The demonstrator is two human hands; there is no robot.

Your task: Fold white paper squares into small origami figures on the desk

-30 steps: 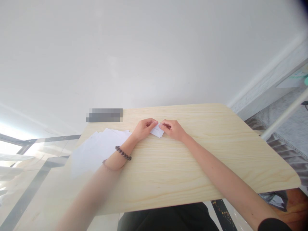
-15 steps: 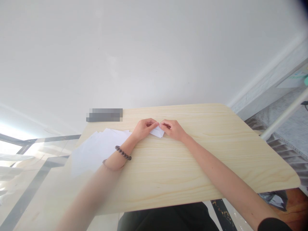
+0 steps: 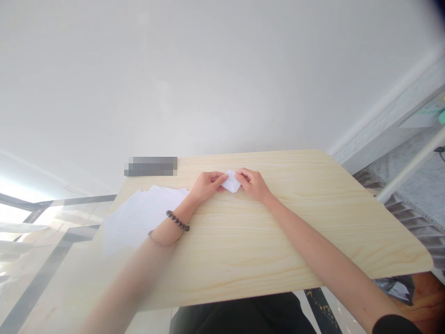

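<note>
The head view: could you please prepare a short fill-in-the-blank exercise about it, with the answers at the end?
1. The left hand and the right hand hold a small white piece of ____.
2. The left wrist wears a bracelet of dark ____.
3. White sheets lie on the table, nearer the ____ hand.

Missing words: paper; beads; left.

One folded white paper is the centre of my clock. Two hands are seen: one left hand at nine o'clock, one right hand at three. At eight there are two wrist ornaments, one beaded bracelet and one thin band, and loose sheets, at least two, exact number unclear.
</note>
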